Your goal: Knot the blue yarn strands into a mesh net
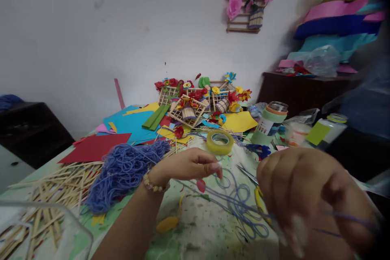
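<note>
My right hand, close to the camera and slightly blurred, is closed round strands of blue yarn. The strands run leftward over the table in loose loops and show again on the other side of the fist. My left hand, with a beaded bracelet at the wrist, is above the table with thumb and fingers bent together. A yarn loop lies just below its fingertips; whether they pinch it is hidden. Scissors with yellow handles lie partly behind my right hand. A tangled blue yarn bundle is beside my left wrist.
Thin wooden sticks are heaped at left. A tape roll sits beyond my hands. Coloured paper and small stick frames with paper flowers fill the back. A green bottle and a jar stand at right.
</note>
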The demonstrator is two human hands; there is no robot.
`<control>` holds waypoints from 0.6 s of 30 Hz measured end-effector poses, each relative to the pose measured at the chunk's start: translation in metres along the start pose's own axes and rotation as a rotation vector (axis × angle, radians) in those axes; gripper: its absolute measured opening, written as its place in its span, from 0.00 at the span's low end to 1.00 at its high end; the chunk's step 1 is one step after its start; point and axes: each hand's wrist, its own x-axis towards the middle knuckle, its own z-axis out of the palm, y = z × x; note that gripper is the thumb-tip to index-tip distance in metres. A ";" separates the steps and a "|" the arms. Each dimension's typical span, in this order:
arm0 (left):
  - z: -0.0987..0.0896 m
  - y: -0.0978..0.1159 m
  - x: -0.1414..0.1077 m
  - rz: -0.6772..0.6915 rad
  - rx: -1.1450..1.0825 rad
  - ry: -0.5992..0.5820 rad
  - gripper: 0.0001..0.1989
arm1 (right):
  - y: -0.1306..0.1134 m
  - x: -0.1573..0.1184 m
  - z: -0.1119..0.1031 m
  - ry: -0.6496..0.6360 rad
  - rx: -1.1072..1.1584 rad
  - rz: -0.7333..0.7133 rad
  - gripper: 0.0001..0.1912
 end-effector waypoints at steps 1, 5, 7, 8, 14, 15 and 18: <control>0.002 0.003 -0.001 0.008 -0.044 -0.085 0.29 | 0.000 0.001 0.003 -0.011 -0.015 0.048 0.17; 0.009 0.012 -0.004 -0.031 -0.129 -0.274 0.28 | 0.001 0.016 0.010 0.214 0.043 0.218 0.20; 0.013 0.015 -0.004 -0.097 -0.100 -0.204 0.23 | 0.008 0.023 0.009 0.368 0.085 0.237 0.20; 0.015 0.017 -0.004 -0.122 -0.088 -0.137 0.22 | 0.013 0.025 0.009 0.414 0.118 0.219 0.20; 0.033 0.039 0.001 0.077 0.160 0.227 0.18 | 0.079 0.027 0.014 0.652 0.594 0.000 0.12; 0.036 0.044 0.001 0.126 0.257 0.229 0.17 | 0.093 0.028 0.019 0.713 0.661 0.059 0.10; 0.047 0.055 0.000 0.248 0.473 0.170 0.12 | 0.132 0.033 0.043 0.643 0.608 0.545 0.17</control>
